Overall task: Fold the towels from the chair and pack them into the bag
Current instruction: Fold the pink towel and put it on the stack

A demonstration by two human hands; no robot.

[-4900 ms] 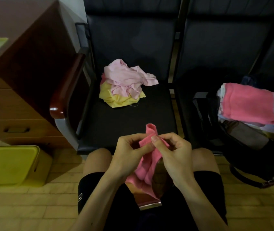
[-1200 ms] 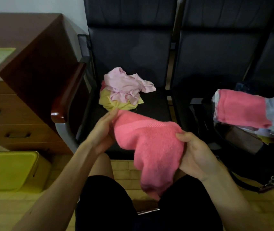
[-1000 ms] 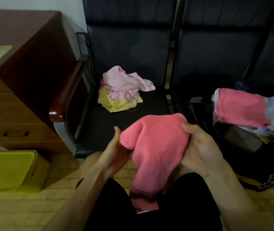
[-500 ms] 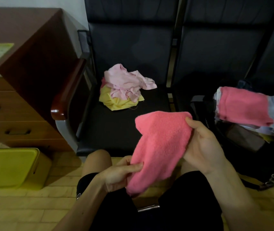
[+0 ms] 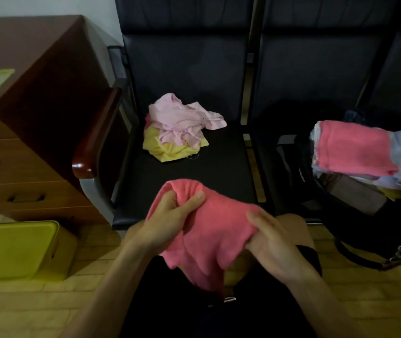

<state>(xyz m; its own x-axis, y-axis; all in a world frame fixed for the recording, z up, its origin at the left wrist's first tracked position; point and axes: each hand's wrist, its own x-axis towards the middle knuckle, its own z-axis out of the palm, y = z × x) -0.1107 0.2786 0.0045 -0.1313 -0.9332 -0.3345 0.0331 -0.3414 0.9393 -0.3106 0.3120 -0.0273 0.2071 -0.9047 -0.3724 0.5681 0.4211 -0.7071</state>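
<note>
so, moving left to right: on the left chair [image 5: 189, 172] seat, toward the back, a small heap waits unfolded, a pale pink towel [image 5: 182, 118] crumpled on top of a yellow towel [image 5: 167, 150], with a sliver of brighter pink peeking out at the heap's left edge. nearer to you, over your lap, you hold a coral pink towel [image 5: 209, 230] between both hands. your left hand [image 5: 170, 220] is clenched on its upper left corner, thumb pressing the bunched cloth against the fingers. your right hand [image 5: 270, 242] pinches the towel's right edge, fingers on top and the cloth draping down below; it is spread but not yet neatly folded. further right, a black bag [image 5: 341, 211] sits on the next seat, and folded towels [image 5: 355, 152] already rest in its open top, a pink one uppermost with pale ones beside and beneath it. by my judgement you are partway through: several towels are packed, one is mid-fold in your hands, and at least two are left on the chair
</note>
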